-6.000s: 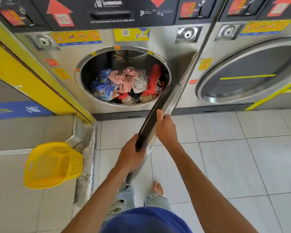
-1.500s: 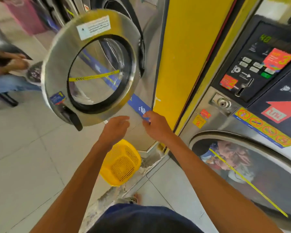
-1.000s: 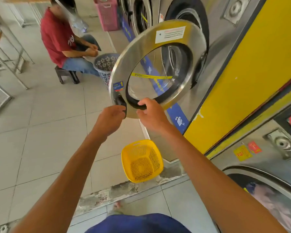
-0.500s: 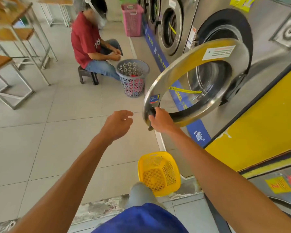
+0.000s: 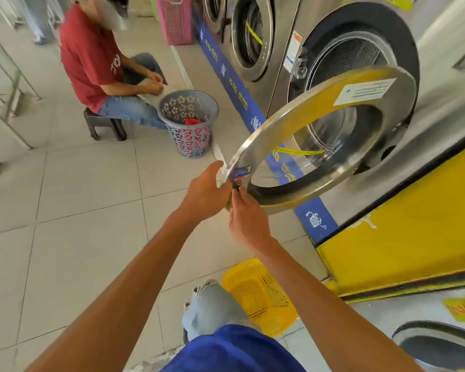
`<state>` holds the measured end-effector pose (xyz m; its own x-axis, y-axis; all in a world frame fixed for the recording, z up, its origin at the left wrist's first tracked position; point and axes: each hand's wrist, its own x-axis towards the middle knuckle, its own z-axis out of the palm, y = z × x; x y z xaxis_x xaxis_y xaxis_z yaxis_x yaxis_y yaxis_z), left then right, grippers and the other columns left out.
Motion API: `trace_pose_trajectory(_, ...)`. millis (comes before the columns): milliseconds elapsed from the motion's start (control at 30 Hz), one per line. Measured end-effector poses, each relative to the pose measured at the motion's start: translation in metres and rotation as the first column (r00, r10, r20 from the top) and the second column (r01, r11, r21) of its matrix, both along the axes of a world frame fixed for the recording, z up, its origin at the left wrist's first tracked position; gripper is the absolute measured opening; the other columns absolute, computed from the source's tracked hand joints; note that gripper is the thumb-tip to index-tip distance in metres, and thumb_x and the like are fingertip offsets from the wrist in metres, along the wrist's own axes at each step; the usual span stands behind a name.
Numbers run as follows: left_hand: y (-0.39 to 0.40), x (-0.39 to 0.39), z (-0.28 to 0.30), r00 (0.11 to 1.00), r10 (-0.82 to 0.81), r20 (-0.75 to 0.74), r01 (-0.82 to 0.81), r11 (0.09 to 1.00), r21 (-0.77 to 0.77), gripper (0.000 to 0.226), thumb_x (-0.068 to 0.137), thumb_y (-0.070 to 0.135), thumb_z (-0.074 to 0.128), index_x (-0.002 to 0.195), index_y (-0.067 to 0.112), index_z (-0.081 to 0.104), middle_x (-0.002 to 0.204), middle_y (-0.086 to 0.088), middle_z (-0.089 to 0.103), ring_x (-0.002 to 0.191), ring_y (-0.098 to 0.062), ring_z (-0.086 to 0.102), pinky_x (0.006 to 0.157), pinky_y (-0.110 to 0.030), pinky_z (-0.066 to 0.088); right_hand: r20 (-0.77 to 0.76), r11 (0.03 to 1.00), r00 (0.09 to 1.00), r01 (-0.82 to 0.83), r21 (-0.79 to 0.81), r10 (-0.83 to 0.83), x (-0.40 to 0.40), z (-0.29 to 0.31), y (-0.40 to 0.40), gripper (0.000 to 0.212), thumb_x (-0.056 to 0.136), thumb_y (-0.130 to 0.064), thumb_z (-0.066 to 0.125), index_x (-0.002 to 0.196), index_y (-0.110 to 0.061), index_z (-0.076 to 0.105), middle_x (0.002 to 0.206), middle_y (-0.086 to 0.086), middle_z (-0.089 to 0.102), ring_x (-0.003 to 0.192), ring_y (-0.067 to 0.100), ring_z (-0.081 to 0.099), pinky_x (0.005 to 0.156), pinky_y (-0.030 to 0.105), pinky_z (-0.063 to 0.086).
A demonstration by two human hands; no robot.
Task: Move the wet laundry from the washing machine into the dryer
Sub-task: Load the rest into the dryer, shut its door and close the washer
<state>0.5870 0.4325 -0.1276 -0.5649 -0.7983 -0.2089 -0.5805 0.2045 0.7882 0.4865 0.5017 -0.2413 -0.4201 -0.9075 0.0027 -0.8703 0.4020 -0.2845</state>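
With both your left hand and right hand clasped on the open washer door's handle edge and no laundry in view, a hard swing could pinch your fingers.

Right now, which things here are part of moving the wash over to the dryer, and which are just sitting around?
Part of the job:
washer door, open, with left hand and right hand at its edge
washer drum
yellow basket on the floor

Just around:
grey basket beside the seated person
pink basket
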Motion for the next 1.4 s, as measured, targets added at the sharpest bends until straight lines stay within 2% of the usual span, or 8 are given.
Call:
trace_pose_trajectory(100,-0.032,-0.021,0.014,1.0,-0.028,-0.008,0.028,1.0,0.008,0.04,0.1,0.02,0.048,0.138,0.01,0.044,0.113,-0.004,0.052,0.103,-0.024,0.052,0.081,-0.029,0.039,0.067,0.999,0.997,0.036,0.004,-0.036,-0.005,0.007,-0.027,0.063,0.09,-0.009,0.055,0.151,-0.005,0.037,0.158,0.012,0.036,0.136,0.031,0.046,0.102,0.044,0.048)
trace_pose_trajectory(267,-0.09,-0.047,0.032,0.994,-0.097,0.044,0.095,0.994,0.052,0.054,0.098,0.017,0.049,0.149,0.023,0.033,0.145,-0.007,0.05,0.128,-0.028,0.05,0.086,-0.031,0.043,0.132,0.994,0.988,0.062,0.096,-0.074,-0.017,0.025,-0.077,0.061,0.096,-0.012,0.05,0.154,-0.009,0.031,0.164,0.004,0.024,0.141,0.026,0.039,0.104,0.041,0.042)
trace_pose_trajectory(433,-0.138,-0.067,0.048,0.995,-0.096,0.024,0.094,0.994,0.061,0.057,0.099,0.026,0.05,0.152,0.026,0.029,0.151,-0.008,0.043,0.135,-0.028,0.045,0.106,-0.04,0.044,0.145,0.978,0.984,0.073,0.197,-0.102,-0.029,0.034,-0.12,0.065,0.096,-0.013,0.048,0.156,-0.008,0.025,0.166,0.005,0.016,0.146,0.024,0.032,0.106,0.043,0.041)
trace_pose_trajectory(667,-0.205,-0.109,0.052,0.974,-0.222,0.034,0.222,0.975,0.015,0.038,0.1,0.016,0.046,0.137,0.013,0.044,0.131,-0.015,0.057,0.117,-0.034,0.056,0.086,-0.038,0.048,0.121,0.956,0.972,0.166,0.24,-0.2,-0.039,0.03,-0.181,0.073,0.092,-0.009,0.053,0.156,-0.002,0.018,0.166,0.014,0.011,0.147,0.03,0.029,0.104,0.042,0.043)
trace_pose_trajectory(833,-0.27,-0.142,0.033,0.922,-0.381,0.063,0.383,0.923,-0.024,0.024,0.097,0.016,0.045,0.118,0.014,0.056,0.098,-0.003,0.06,0.091,-0.027,0.059,0.067,-0.028,0.046,0.155,0.939,0.937,0.282,0.195,-0.313,-0.059,0.026,-0.234,0.07,0.095,-0.011,0.05,0.157,-0.003,0.019,0.167,0.01,0.008,0.14,0.03,0.04,0.102,0.042,0.044)
trace_pose_trajectory(1100,-0.375,-0.199,0.018,0.767,-0.628,0.134,0.638,0.768,-0.057,0.009,0.087,0.019,0.048,0.094,0.016,0.052,0.088,-0.004,0.06,0.091,-0.034,0.059,0.069,-0.032,0.037,0.184,0.852,0.84,0.466,0.241,-0.511,-0.098,0.038,-0.322,0.072,0.097,-0.022,0.049,0.158,-0.01,0.013,0.168,0.005,-0.002,0.132,0.032,0.049,0.098,0.043,0.045)
trace_pose_trajectory(1167,-0.391,-0.216,0.013,0.734,-0.662,0.149,0.675,0.735,-0.061,0.011,0.09,0.02,0.049,0.1,0.017,0.053,0.093,-0.009,0.062,0.092,-0.035,0.059,0.071,-0.033,0.038,0.178,0.815,0.807,0.506,0.283,-0.563,-0.108,0.044,-0.341,0.075,0.096,-0.021,0.051,0.159,-0.01,0.01,0.168,0.005,-0.003,0.132,0.033,0.049,0.099,0.044,0.044)
trace_pose_trajectory(1400,-0.439,-0.274,-0.006,0.79,-0.611,0.045,0.611,0.779,-0.14,0.027,0.098,0.039,0.048,0.107,0.018,0.063,0.1,-0.007,0.072,0.095,-0.03,0.066,0.081,-0.035,0.05,0.151,0.757,0.759,0.566,0.328,-0.633,-0.149,0.043,-0.389,0.079,0.095,-0.022,0.055,0.159,-0.01,0.01,0.168,0.005,-0.007,0.133,0.033,0.047,0.101,0.043,0.044)
